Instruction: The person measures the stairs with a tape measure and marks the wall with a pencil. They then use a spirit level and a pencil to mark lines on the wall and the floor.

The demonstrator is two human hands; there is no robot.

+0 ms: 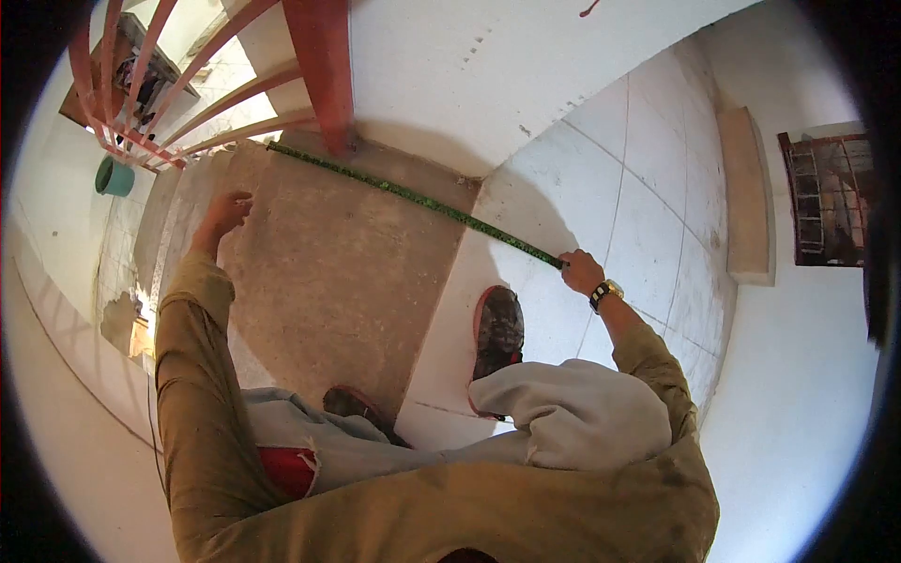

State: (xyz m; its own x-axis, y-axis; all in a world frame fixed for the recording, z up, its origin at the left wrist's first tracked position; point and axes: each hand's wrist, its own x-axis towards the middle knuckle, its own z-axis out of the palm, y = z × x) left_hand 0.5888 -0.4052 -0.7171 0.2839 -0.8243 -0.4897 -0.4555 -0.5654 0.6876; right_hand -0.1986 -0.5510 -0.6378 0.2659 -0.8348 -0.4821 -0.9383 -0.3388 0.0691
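My right hand [582, 271], with a watch on its wrist, is closed round the near end of a long, thin green bar [413, 195] speckled with black. From there the bar stretches up and left over the tiles and the bare concrete, its far end close to the foot of the red railing. Out to the left, my left hand [226, 212] hangs over the edge of the concrete, holding nothing, its fingers loosely bent and apart. The far end of the bar lies a little beyond it.
A rough concrete floor patch [347, 253] meets white tiles [601, 188] beneath my feet. The red railing [321, 75] stands at upper left, with a green bucket [114, 176] past it. A white wall [450, 75] rises ahead. A barred window [829, 199] is at right.
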